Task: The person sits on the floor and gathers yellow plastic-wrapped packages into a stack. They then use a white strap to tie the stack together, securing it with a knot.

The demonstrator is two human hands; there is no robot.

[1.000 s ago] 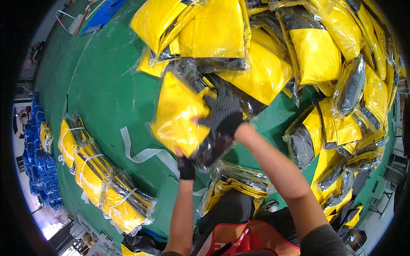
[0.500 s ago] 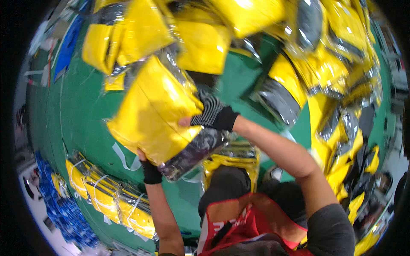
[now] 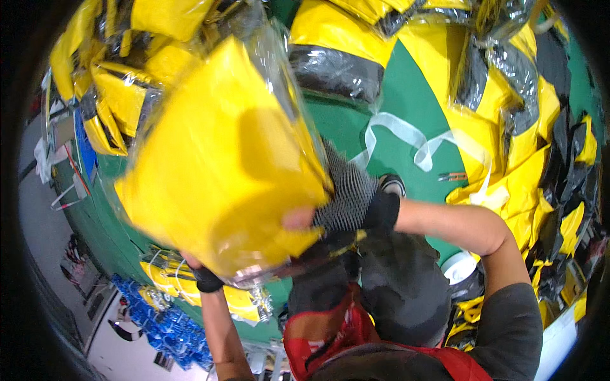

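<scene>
Between my two hands is a flat yellow packet (image 3: pixel 203 146) in clear, shiny plastic wrap, slightly blurred and tilted. My right hand (image 3: pixel 351 198), in a grey-and-black fingerless glove, grips its right edge, with the thumb on the yellow face and the other fingers hidden behind. At the lower left edge, my left hand (image 3: pixel 204 274) holds the packet; a black glove cuff shows, but most of its fingers are hidden beneath. Directly below the packet are my knees. A bundle of similar packets (image 3: pixel 238 301), tied with white strap, lies just beyond my left wrist.
More yellow-and-black wrapped packets (image 3: pixel 337 70) are heaped across the far side. Yellow and black sheets (image 3: pixel 445 82) pile up on the right. On the green floor (image 3: pixel 406 120) lie a curled white strap (image 3: pixel 397 127) and small orange-handled snips (image 3: pixel 452 176). A white tape roll (image 3: pixel 459 268) sits by my right elbow.
The packet has come up closer to me and looks larger, still in both hands. My view has swung to the right, showing the white strap and the snips on the floor.
</scene>
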